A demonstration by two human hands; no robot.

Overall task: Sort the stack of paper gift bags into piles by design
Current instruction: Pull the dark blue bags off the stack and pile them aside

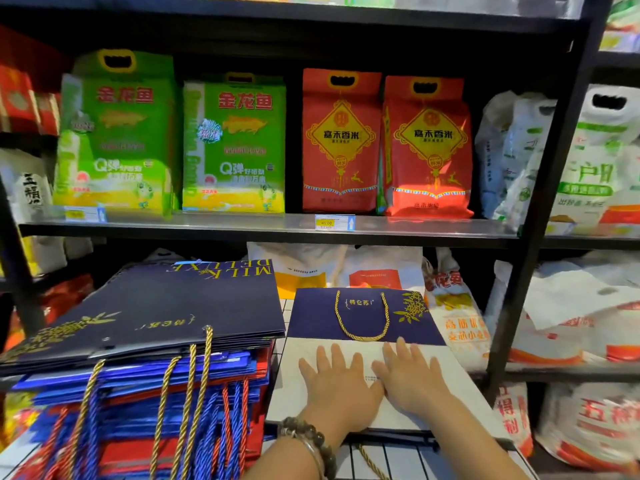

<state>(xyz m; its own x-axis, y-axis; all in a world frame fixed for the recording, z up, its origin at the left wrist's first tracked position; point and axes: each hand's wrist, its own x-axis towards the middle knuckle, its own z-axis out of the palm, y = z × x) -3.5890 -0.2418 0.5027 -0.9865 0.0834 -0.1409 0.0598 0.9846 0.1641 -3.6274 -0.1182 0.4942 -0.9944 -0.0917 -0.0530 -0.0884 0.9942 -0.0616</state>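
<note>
On the wire rack (398, 455) below the rice shelf (277, 230), a person is pressing both palms down on a navy-and-white bag (363, 323) lying flat. The left hand (341, 386) and right hand (412, 379) are lying side by side and touching, fingers (322, 356) spread and flat, clamped on nothing. This bag is starting a pile to the right of the stack (138, 358), which is sitting just beside it with navy bags on top and bright blue and red ones beneath, rope handles (187, 393) hanging over the near edge. The step in hand looks like squaring a sorted bag in place. The next move probably calls for lifting one bag off the stack and checking its design against this pile.
</note>
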